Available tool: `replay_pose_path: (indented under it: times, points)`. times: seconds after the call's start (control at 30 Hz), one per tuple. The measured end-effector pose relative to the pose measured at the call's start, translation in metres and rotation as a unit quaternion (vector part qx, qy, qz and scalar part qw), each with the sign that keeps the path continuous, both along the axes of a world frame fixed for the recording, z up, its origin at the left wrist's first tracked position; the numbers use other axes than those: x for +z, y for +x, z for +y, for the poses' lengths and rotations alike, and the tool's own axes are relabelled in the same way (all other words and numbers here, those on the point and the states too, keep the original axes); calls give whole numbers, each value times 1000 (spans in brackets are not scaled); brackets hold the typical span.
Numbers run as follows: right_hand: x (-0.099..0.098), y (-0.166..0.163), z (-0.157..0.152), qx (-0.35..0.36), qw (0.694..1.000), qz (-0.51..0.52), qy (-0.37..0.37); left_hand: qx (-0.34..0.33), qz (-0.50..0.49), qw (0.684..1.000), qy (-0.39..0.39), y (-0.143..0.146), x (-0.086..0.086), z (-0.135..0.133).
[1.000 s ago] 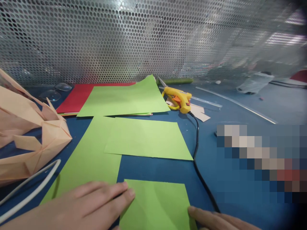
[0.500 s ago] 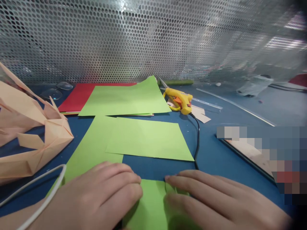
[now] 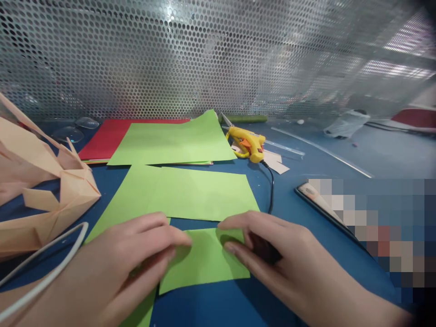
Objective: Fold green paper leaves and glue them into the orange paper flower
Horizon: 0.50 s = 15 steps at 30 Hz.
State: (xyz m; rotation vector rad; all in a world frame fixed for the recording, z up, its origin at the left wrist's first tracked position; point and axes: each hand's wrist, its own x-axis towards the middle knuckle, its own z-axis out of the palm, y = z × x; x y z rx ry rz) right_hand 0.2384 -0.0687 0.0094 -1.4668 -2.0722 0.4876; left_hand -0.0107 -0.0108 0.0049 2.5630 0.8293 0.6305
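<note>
A small piece of green paper (image 3: 204, 261) is low in front of me, between my hands. My left hand (image 3: 132, 263) has its fingers bent round the paper's left side, with the index fingertip on its face. My right hand (image 3: 279, 254) grips the upper right part between curled fingers and thumb. Just beyond lies another green paper piece (image 3: 204, 193), overlapping a longer green strip (image 3: 119, 200) that runs beneath my left hand. A white cable (image 3: 76, 245) crosses in front of my left wrist.
Folded peach paper (image 3: 78, 186) stands at left. Behind are a green sheet (image 3: 170, 141) on red paper (image 3: 102, 136), a yellow glue gun (image 3: 250, 143) with a black cord, and scissors (image 3: 225, 120). A phone (image 3: 327, 218) lies at right, partly pixelated. Perforated metal (image 3: 143, 59) rises at the back.
Both hands have moved up and away from me with the small green piece, whose near edge now shows. My right fingers have curled in from a flatter pose. The view has shifted slightly right.
</note>
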Motion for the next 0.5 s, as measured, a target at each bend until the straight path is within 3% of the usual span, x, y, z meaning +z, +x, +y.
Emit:
replay_pose_path:
  times: [0.13,0.23,0.5]
  points:
    - [4,3,3,26,999,1,47,18,18,999,38,0,-7,-3]
    - [6,6,1,66,997,-26,22,21,27,996,83,-2,-11,-4]
    - [4,2,1,105,993,-20,42,32,37,996,78,-1,-17,-4]
